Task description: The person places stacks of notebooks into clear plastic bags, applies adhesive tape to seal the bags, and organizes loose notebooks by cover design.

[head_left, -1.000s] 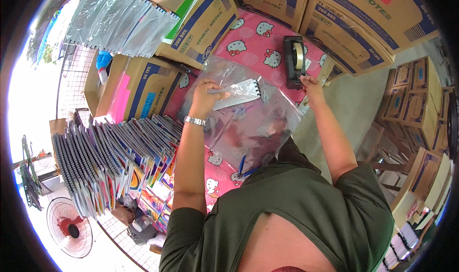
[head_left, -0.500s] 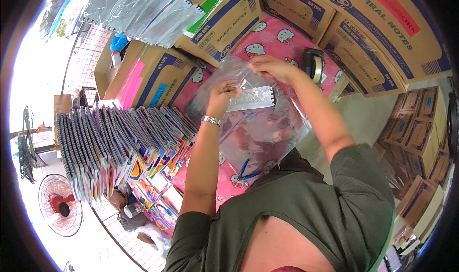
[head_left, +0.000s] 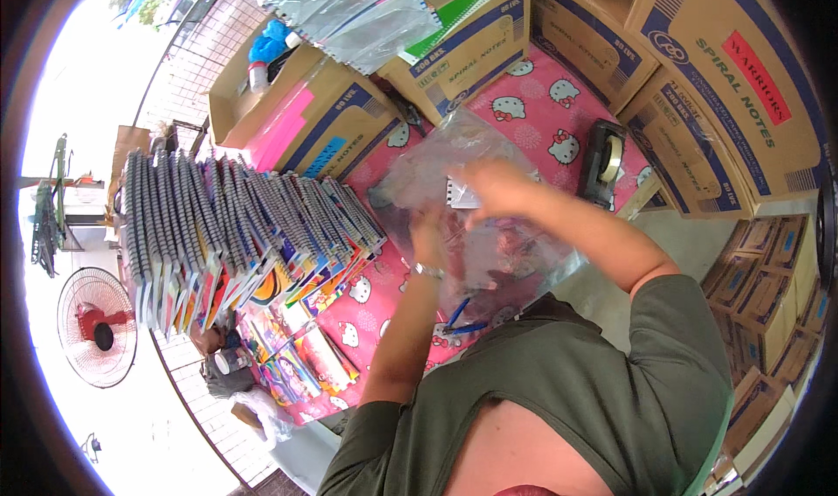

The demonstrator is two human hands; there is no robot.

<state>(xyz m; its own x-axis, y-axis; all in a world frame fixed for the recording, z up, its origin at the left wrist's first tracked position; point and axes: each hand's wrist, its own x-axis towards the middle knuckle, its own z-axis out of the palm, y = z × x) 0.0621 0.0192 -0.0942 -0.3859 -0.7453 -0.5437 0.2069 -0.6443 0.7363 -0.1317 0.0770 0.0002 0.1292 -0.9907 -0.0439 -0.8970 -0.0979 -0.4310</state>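
R hand [head_left: 497, 191], back from the tape dispenser [head_left: 607, 160], pinches notebook [head_left: 461, 192] at bag [head_left: 471, 234] mouth; L hand [head_left: 429, 245] grips bag from below: wrapping underway.

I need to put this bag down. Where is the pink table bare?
Bare pink cloth lies between the tape dispenser and the cardboard boxes. The left side is crowded with fanned spiral notebooks.

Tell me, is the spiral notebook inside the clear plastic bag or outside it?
Partly in. The notebook's spiral edge shows at the top of the clear bag, under the right hand; the rest is blurred behind plastic.
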